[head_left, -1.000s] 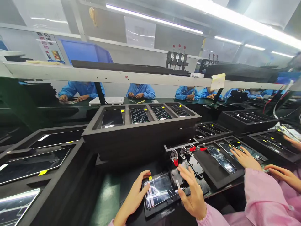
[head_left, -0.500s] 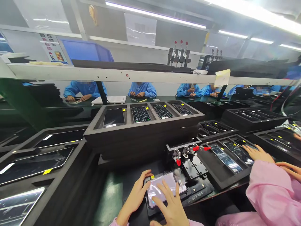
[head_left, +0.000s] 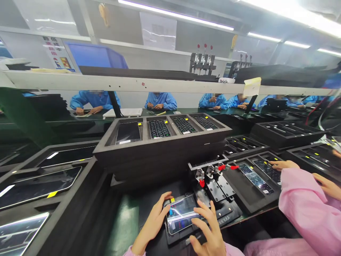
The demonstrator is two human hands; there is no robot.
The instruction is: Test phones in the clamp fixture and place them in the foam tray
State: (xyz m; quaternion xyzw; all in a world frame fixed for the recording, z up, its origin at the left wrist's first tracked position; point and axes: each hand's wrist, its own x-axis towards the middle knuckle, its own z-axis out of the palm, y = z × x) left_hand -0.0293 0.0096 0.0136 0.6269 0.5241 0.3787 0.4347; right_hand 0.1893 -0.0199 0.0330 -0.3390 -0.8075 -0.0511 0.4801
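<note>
A glossy phone screen panel (head_left: pixel 181 212) lies in a black fixture (head_left: pixel 221 213) on the bench in front of me. My left hand (head_left: pixel 153 223) rests against the panel's left edge, thumb at its top corner, fingers curled along the side. My right hand (head_left: pixel 209 229) lies over the panel's right end with its fingers spread and pressing down. Red-handled toggle clamps (head_left: pixel 214 170) stand just behind the fixture, and their black plates (head_left: pixel 220 187) are swung away from the panel.
A black tray (head_left: pixel 160 142) of panels stands behind the fixture. More trays of screens lie at left (head_left: pixel 39 185) and right (head_left: pixel 255 177). A neighbour in a pink sleeve (head_left: pixel 306 202) reaches into the right tray. Workers in blue sit across the bench.
My right hand slid from the middle of the panel to its right end, uncovering the glass. The left hand stayed put. The neighbour's hand shifted further along the right tray.
</note>
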